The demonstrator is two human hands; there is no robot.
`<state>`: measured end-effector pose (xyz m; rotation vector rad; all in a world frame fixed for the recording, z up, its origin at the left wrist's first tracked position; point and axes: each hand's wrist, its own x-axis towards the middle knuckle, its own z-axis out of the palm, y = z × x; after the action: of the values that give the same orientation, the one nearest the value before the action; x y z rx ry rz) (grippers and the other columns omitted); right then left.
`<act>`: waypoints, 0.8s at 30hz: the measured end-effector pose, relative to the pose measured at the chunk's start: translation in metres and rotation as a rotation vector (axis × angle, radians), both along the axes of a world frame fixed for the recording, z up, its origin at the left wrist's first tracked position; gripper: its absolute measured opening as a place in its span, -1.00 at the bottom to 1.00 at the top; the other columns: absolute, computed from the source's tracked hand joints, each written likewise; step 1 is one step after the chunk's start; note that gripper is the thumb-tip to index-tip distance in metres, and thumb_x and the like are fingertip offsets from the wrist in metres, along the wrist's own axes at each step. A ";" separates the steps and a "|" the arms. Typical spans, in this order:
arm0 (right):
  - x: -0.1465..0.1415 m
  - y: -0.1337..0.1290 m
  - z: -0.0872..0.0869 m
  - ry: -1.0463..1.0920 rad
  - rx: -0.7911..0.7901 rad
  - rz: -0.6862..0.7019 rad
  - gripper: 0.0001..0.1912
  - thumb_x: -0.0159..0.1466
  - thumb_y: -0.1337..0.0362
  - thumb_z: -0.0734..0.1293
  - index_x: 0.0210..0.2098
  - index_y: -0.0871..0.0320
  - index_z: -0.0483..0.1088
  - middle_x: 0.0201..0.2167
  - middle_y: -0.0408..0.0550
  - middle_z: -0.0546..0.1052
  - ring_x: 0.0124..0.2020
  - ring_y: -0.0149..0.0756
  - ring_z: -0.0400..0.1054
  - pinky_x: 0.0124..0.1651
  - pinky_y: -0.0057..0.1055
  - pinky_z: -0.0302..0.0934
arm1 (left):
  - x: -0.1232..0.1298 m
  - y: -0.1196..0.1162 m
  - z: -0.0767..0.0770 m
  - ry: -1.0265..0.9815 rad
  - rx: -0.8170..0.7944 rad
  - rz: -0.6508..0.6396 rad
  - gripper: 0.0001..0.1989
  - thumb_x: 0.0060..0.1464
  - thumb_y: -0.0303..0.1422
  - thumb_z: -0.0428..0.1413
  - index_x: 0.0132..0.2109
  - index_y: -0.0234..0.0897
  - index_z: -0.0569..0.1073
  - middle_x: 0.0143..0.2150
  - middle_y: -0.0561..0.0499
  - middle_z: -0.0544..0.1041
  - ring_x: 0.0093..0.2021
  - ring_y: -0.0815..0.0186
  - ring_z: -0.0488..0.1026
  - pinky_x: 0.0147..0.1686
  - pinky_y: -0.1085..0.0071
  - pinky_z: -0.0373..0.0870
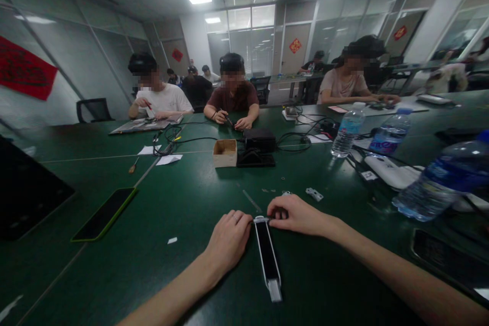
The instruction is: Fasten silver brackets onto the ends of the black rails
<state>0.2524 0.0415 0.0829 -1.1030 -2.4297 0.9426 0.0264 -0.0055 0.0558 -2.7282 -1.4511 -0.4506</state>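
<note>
A long, narrow device with a white frame and a black face lies on the green table in front of me. A pale tab sticks out at its near end. My left hand is closed, its fingertips on the far left corner of the frame. At the far right corner my right hand pinches the same end, thumb and forefinger together. Whatever small part lies under the fingertips is hidden. Just beyond the hands are a clear thin strip and a small white-and-metal part.
A small open cardboard box stands ahead, beside a black box. A green-edged phone lies to the left. Water bottles, cables and another phone crowd the right. Several people sit working across the table.
</note>
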 end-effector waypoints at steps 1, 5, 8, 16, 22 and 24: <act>0.000 0.000 0.000 -0.011 0.009 0.005 -0.80 0.22 0.20 0.37 -0.23 0.19 0.47 -0.37 -0.12 0.49 -0.39 -0.39 0.36 -0.34 -0.48 0.28 | 0.000 0.000 0.000 0.001 0.001 0.001 -0.83 0.28 -0.49 -0.06 -0.11 -0.27 0.41 -0.19 -0.04 0.50 -0.20 0.21 0.41 -0.18 0.28 0.41; -0.002 -0.001 0.003 -0.034 0.037 0.031 -0.80 0.23 0.21 0.35 -0.23 0.19 0.50 -0.35 -0.09 0.52 -0.38 -0.36 0.37 -0.33 -0.46 0.28 | 0.000 0.000 0.001 0.001 -0.001 0.002 -0.83 0.28 -0.48 -0.06 -0.11 -0.26 0.41 -0.19 -0.04 0.50 -0.20 0.22 0.41 -0.18 0.29 0.40; -0.004 -0.003 0.005 -0.061 0.055 0.031 -0.80 0.24 0.21 0.34 -0.20 0.18 0.51 -0.31 -0.07 0.54 -0.35 -0.34 0.39 -0.30 -0.45 0.28 | 0.000 0.000 0.001 0.001 -0.006 0.002 -0.84 0.27 -0.49 -0.05 -0.10 -0.27 0.41 -0.19 -0.04 0.50 -0.21 0.21 0.41 -0.18 0.28 0.40; -0.002 -0.003 0.005 -0.073 0.077 0.038 -0.76 0.23 0.19 0.35 -0.16 0.17 0.48 -0.29 -0.09 0.52 -0.33 -0.34 0.37 -0.27 -0.42 0.27 | 0.000 0.000 0.000 0.003 0.000 0.004 -0.85 0.28 -0.49 -0.05 -0.11 -0.27 0.41 -0.19 -0.04 0.49 -0.20 0.21 0.40 -0.17 0.28 0.40; -0.002 -0.005 0.008 -0.088 0.093 0.030 -0.81 0.23 0.22 0.33 -0.23 0.20 0.47 -0.33 -0.09 0.50 -0.34 -0.34 0.34 -0.28 -0.42 0.24 | -0.001 0.000 -0.002 -0.002 0.012 0.001 -0.85 0.27 -0.48 -0.04 -0.10 -0.26 0.41 -0.19 -0.04 0.49 -0.20 0.21 0.41 -0.17 0.28 0.40; -0.002 -0.006 0.007 -0.087 0.096 0.027 -0.82 0.24 0.22 0.32 -0.23 0.19 0.46 -0.33 -0.10 0.50 -0.34 -0.34 0.34 -0.28 -0.42 0.24 | -0.001 0.000 -0.002 -0.004 0.010 0.004 -0.85 0.27 -0.48 -0.03 -0.10 -0.26 0.40 -0.18 -0.03 0.49 -0.20 0.21 0.41 -0.17 0.28 0.40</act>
<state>0.2500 0.0359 0.0901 -1.1017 -2.5371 0.7921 0.0249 -0.0058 0.0541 -2.7180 -1.4510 -0.4612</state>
